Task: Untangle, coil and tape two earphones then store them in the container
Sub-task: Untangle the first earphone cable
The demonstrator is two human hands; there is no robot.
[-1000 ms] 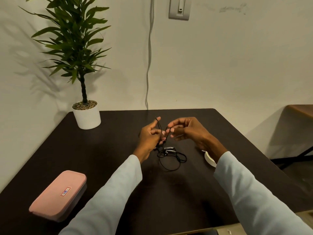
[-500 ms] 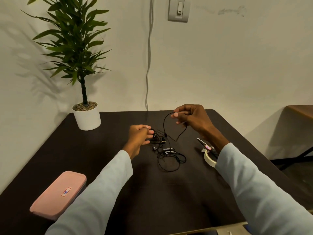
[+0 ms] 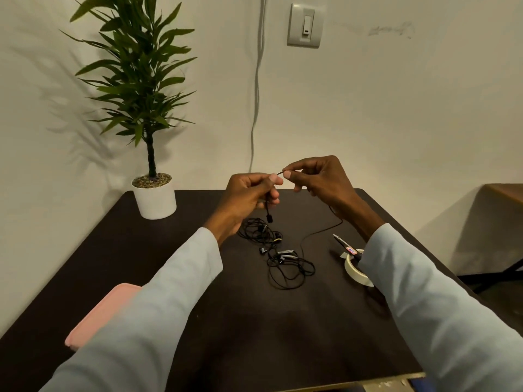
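Observation:
A tangle of black earphone cables (image 3: 278,254) lies on the dark table (image 3: 254,335) in the middle. My left hand (image 3: 249,196) and my right hand (image 3: 317,176) are raised above it, close together, both pinching one black cable between thumb and fingers. Its plug end (image 3: 269,217) hangs below my left hand. From my right hand the cable runs down to the tangle. A roll of cream tape (image 3: 357,268) lies at the right, partly behind my right sleeve. The pink container (image 3: 93,318), lid shut, sits at the front left, partly hidden by my left sleeve.
Scissors (image 3: 346,246) lie beside the tape roll. A potted plant in a white pot (image 3: 155,198) stands at the table's back left corner. The wall runs close behind and left. Another table (image 3: 506,193) is at the right.
Both hands have risen and come back together. My left hand left the tangle and now holds the cable near its plug, while my right hand pinches the same cable beside it.

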